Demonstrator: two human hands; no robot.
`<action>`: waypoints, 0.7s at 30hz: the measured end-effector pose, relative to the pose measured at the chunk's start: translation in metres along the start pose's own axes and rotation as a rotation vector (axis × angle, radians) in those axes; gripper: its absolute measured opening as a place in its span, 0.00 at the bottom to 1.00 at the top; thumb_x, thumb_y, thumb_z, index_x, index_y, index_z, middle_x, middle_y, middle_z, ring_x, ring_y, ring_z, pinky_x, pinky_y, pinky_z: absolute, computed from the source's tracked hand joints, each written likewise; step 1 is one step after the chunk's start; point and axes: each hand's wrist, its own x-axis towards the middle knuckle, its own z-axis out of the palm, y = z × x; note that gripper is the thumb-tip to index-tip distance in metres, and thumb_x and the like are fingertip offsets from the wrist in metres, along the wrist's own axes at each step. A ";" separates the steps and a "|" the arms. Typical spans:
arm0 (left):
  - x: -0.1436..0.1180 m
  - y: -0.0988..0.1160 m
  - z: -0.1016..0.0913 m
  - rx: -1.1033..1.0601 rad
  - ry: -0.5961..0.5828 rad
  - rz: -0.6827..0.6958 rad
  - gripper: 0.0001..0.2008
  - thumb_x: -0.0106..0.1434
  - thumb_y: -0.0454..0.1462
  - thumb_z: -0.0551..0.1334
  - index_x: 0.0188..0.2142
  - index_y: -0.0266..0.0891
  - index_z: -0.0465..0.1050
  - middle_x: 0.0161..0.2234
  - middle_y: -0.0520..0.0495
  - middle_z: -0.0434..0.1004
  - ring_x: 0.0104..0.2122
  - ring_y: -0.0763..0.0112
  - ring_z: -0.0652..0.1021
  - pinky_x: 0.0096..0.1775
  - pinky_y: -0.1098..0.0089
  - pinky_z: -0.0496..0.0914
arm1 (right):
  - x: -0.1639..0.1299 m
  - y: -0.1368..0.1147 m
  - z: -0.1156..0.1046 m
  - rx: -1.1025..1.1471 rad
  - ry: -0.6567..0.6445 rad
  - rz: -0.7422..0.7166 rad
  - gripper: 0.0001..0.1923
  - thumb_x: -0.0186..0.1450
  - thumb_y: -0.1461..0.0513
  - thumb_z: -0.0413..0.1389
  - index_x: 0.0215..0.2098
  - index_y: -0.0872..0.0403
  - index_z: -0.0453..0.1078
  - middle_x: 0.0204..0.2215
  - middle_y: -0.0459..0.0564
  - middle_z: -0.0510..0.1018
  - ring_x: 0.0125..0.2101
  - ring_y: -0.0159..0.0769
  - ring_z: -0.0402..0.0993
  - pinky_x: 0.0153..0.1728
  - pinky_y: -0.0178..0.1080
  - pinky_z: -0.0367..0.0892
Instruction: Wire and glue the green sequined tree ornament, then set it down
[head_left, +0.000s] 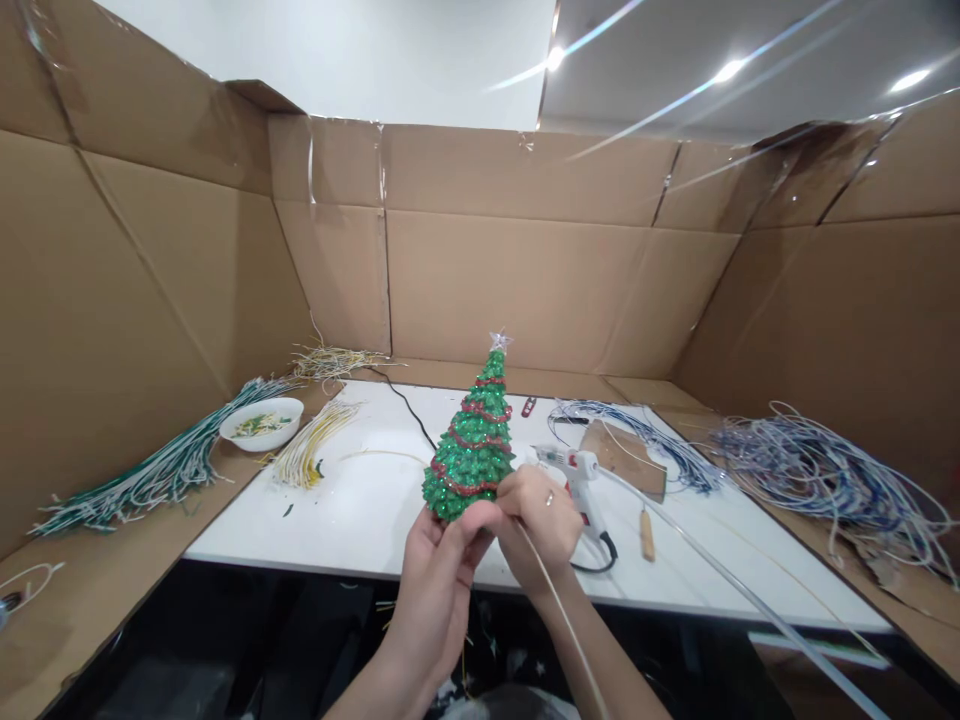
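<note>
Cardboard enclosure (525, 270): brown panels stand on the left, rear and right, closing in the work area on three sides.
Bench (375, 510): white top, set inside the enclosure; it carries the things listed below.
Blue-white wire bundle (817, 475): large loose tangle at the right, lying partly on cardboard, well apart from both hands.
Green-white wire bundle (150, 475): long straight bunch at the left, lying on cardboard beside the bench.
Yellow-white wire bundle (307, 450): shorter bunch on the left part of the bench, near the bowl.
Christmas tree (474, 445): green glittered miniature with red garland bands and a clear star on top; upright, at the front middle of the bench, its base held between both hands.
Left hand (442, 560): fingers curled closed round the lower left side of the tree base, thumb pressed against it.
Right hand (538, 520): fingers closed at the lower right side of the tree base; a thin pale strand (562, 620) runs from this hand down toward the camera. Whether the strand is pinched cannot be told.
Glue gun (581, 480): white, lying on the bench just behind the right hand, black cord trailing from its handle.
Bowl (262, 424): white, at the left edge of the bench, holding small wire scraps.
Wooden-handled tool (647, 535): lies on the bench just right of the glue gun.
Red item (529, 405): small, behind the tree; too small to identify.
</note>
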 end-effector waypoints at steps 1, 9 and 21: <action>0.000 -0.001 0.000 -0.001 -0.006 0.007 0.12 0.54 0.40 0.78 0.34 0.38 0.81 0.35 0.47 0.85 0.39 0.67 0.83 0.46 0.69 0.78 | 0.000 0.000 0.001 0.016 0.006 0.012 0.22 0.73 0.62 0.60 0.22 0.50 0.59 0.18 0.42 0.67 0.20 0.30 0.64 0.22 0.35 0.60; -0.001 0.002 0.002 0.039 0.085 -0.031 0.19 0.53 0.38 0.76 0.45 0.38 0.81 0.37 0.46 0.85 0.36 0.66 0.84 0.43 0.68 0.78 | -0.018 -0.001 0.004 -0.211 -0.007 0.204 0.34 0.76 0.42 0.31 0.41 0.51 0.71 0.36 0.57 0.77 0.37 0.44 0.75 0.38 0.46 0.70; 0.003 -0.004 0.003 0.023 0.000 -0.002 0.20 0.56 0.37 0.74 0.48 0.40 0.80 0.45 0.41 0.86 0.50 0.56 0.83 0.54 0.60 0.76 | -0.029 -0.001 0.003 0.021 -0.253 0.591 0.37 0.75 0.40 0.38 0.77 0.41 0.44 0.75 0.59 0.55 0.74 0.60 0.51 0.66 0.74 0.52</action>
